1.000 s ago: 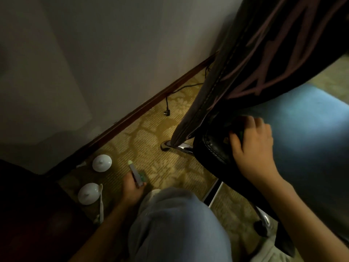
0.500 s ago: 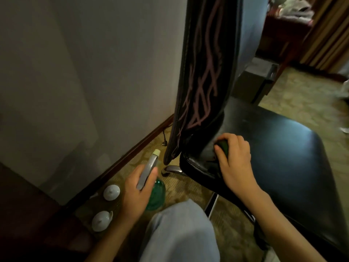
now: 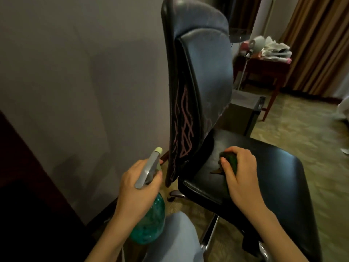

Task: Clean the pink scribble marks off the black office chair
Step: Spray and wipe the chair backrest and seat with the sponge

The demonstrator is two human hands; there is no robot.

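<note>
Left hand (image 3: 136,188) is grasping the spray bottle (image 3: 149,222). Right hand (image 3: 239,176), grip clenched, is holding a green pad (image 3: 229,159), mostly hidden, on the chair seat (image 3: 268,167).

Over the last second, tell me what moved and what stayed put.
The left hand lifted the teal plastic spray bottle with the grey trigger head from down by the carpet, up beside the black chair's backrest. The right hand stayed on the seat, gripping a dark green wad; the pink scribble marks are still on the backrest.
</note>
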